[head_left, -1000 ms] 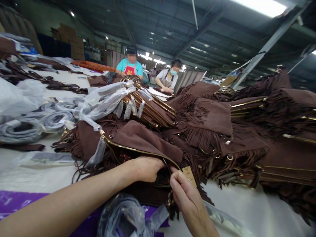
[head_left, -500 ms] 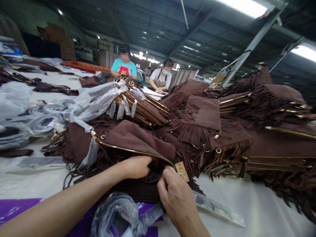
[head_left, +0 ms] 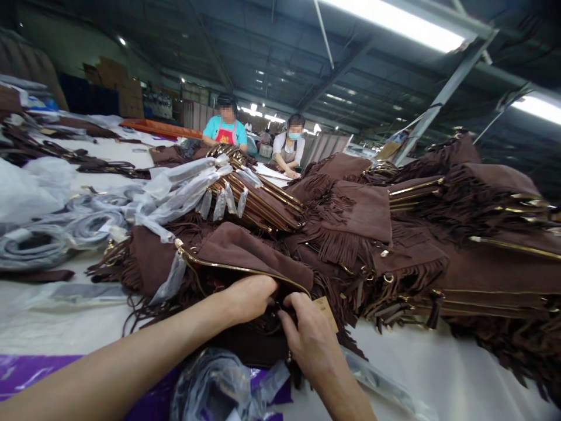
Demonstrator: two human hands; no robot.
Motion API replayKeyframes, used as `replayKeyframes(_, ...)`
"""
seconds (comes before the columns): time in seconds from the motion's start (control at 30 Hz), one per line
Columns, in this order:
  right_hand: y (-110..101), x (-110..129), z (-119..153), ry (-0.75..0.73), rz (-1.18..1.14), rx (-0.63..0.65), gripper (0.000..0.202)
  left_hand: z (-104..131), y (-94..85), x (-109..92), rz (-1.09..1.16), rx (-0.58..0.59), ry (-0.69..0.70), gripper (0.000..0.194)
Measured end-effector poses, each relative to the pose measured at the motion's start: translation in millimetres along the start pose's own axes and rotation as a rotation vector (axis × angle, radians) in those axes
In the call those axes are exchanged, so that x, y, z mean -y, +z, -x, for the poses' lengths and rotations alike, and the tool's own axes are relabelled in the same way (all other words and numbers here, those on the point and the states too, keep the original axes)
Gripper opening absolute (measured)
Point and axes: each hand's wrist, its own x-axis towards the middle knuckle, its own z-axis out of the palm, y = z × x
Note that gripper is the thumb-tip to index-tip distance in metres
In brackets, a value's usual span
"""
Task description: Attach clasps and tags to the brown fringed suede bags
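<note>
bag: brown fringed bag (head_left: 245,257) at near edge of the bag pile (head_left: 394,234), mouth facing the person, zip (head_left: 236,269) running left-right
left hand: left hand (head_left: 249,298) at bag mouth, fingers curled over the zip edge, gripping it
right hand: right hand (head_left: 307,339) just right of left hand, fingertips pinched inside the mouth; what they hold is hidden
tag: paper tag (head_left: 326,309) touching right hand's far side, at the zip's right end
nearer hand: right hand is closer to tag
wrap: plastic wrap (head_left: 219,386) just below bag, toward the person
</note>
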Motion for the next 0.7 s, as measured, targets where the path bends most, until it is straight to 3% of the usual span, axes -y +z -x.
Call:
replayKeyframes(0.07, -5.6, -5.6, 0.9, 0.042, -0.284, 0.042, 0.009, 6.1, -12.1, -2.5, -0.028, -0.001, 0.019, 0.014)
replayKeyframes(0.17, -14.9, -8.0, 2.9, 0.21, -0.806, 0.213, 0.021, 20.7, -30.7, -6.5, 0.024, -0.03, 0.031, 0.012)
replayKeyframes(0.23, -20.0, -6.8, 3.7, 0.295, -1.079, 0.279, 0.033, 30.4, -35.9, -10.8, 0.204, -0.06, 0.004, 0.01)
replayKeyframes(0.3, -23.2, -5.0, 3.7, 0.335, -1.242, 0.265, 0.04, 37.0, -31.9, -16.1, 0.494, -0.086, -0.043, 0.006)
replayKeyframes(0.4, -24.4, -3.7, 4.3, 0.375, -1.372, 0.253, 0.041, 39.2, -13.0, -22.6, 0.909, -0.088, -0.127, 0.006)
replayKeyframes(0.47, -24.0, -4.1, 6.4, 0.413, -1.407, 0.274, 0.038, 37.4, 0.5, -23.8, 1.069, -0.098, -0.166, 0.009)
replayKeyframes(0.6, -22.0, -5.8, 13.8, 0.336, -1.424, 0.271, 0.035, 35.3, 12.4, -20.5, 1.152, -0.163, -0.169, 0.019)
replayKeyframes(0.7, -17.6, -6.5, 17.6, 0.2, -1.327, 0.173, 0.03, 36.9, 11.9, -19.2, 1.185, -0.161, -0.161, 0.019)
